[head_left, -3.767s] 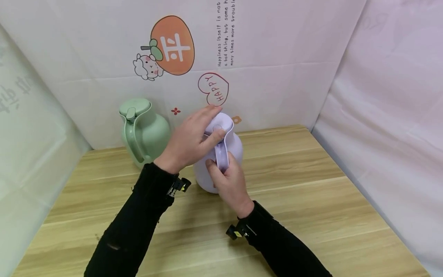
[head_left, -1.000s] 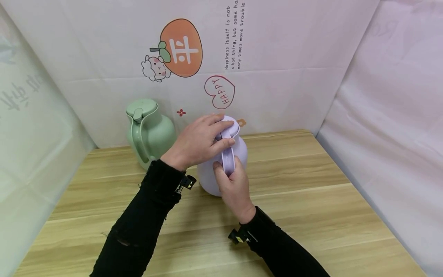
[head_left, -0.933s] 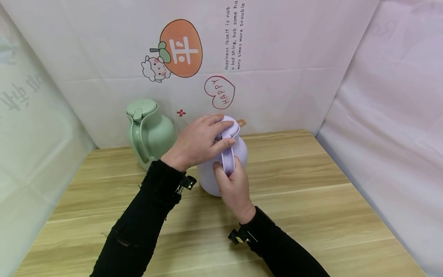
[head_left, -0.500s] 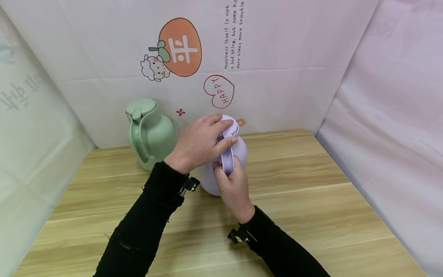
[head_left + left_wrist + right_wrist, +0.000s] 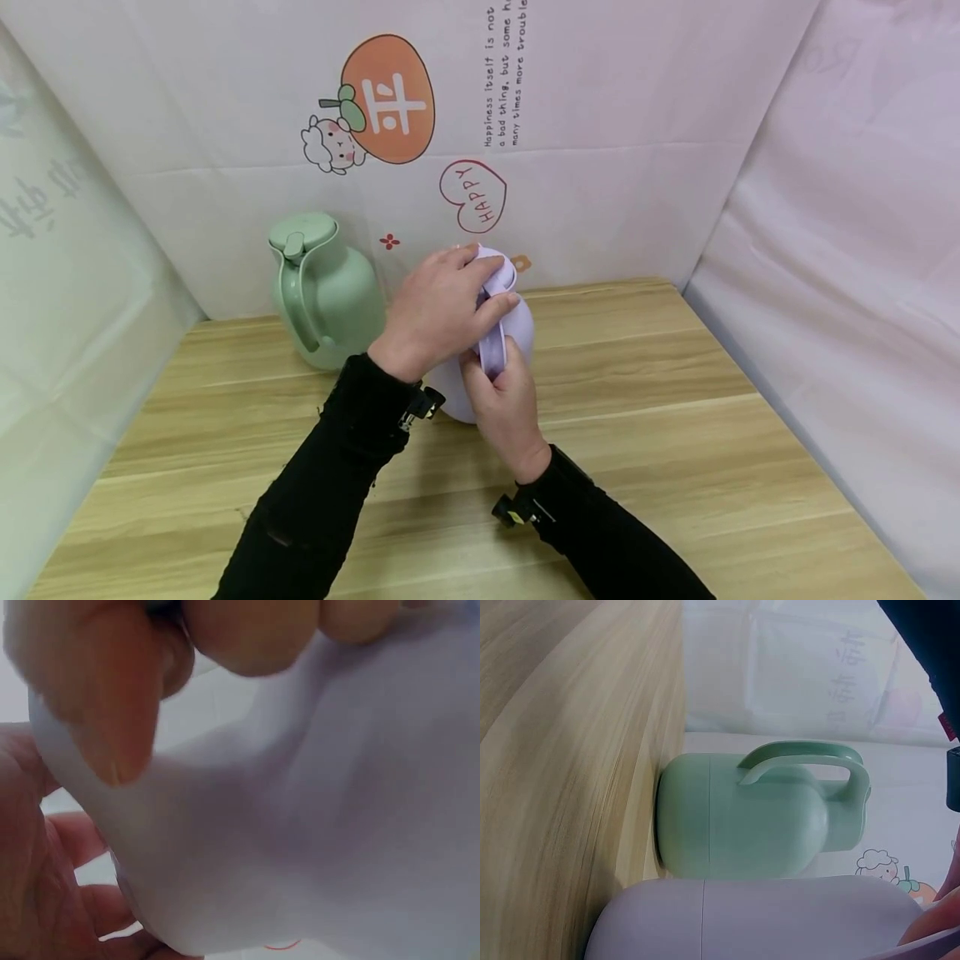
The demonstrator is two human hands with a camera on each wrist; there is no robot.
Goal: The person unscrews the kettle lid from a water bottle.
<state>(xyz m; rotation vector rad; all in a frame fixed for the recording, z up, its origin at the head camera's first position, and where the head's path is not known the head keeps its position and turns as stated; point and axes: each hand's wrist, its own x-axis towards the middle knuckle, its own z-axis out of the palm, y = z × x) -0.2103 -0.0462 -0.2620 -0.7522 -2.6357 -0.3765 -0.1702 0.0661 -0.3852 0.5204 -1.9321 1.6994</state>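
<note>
A lilac thermos jug (image 5: 522,329) stands upright on the wooden table, its handle toward me. My right hand (image 5: 510,408) grips the lower part of the handle (image 5: 491,354), thumb on its left side. From the left, my left hand (image 5: 431,304) grasps the jug's lid (image 5: 508,275), with fingers over its far side and thumb across the handle's top. Much of the lid and the jug's left side are hidden behind that hand. The left wrist view has curled fingers (image 5: 251,637) close above the lilac body, with the right hand (image 5: 30,855) at the left.
To the left stands a green thermos jug (image 5: 341,292) of the same shape, close behind the left forearm. A white printed cloth (image 5: 600,167) rises behind the table (image 5: 637,467), and pale cloth hangs on both sides.
Since the oldest frame my left hand has slid rightward over the lid and its thumb has moved from the lid to across the handle's top. The right hand keeps its grip.
</note>
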